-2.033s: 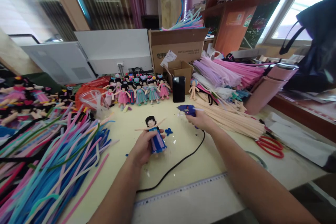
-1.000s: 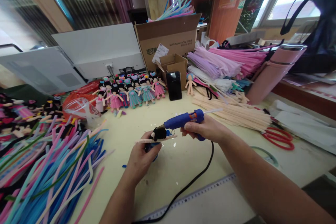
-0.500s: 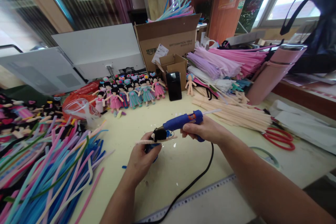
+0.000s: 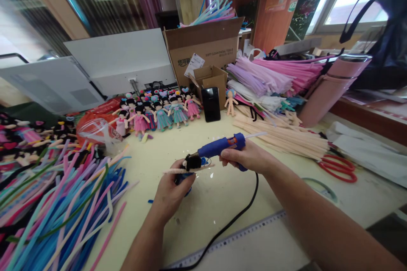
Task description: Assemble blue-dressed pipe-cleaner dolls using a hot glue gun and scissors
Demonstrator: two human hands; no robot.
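My left hand point(image 4: 174, 189) is closed around a small pipe-cleaner doll point(image 4: 193, 162) with black hair and blue parts; its pale arms stick out to both sides. Most of the doll's body is hidden by my fingers. In my right hand point(image 4: 246, 155) is a blue hot glue gun point(image 4: 219, 147), gripped by its handle. The gun points left, and its nozzle tip is at the top of the doll's black hair. A clear glue stick point(image 4: 257, 134) pokes out of the gun's back end.
Finished dolls point(image 4: 163, 112) stand behind, beside a phone point(image 4: 211, 104) and a bare doll point(image 4: 230, 102). Loose pipe cleaners point(image 4: 79, 207) cover the left. Beige pipe cleaners point(image 4: 282, 135), red scissors point(image 4: 338, 168) and a pink flask point(image 4: 335, 89) lie right. A black cord point(image 4: 233, 219) crosses a ruler point(image 4: 244, 232).
Almost nothing differs. Both hands, the doll and the glue gun hold nearly the same place, with the nozzle still at the doll's hair.
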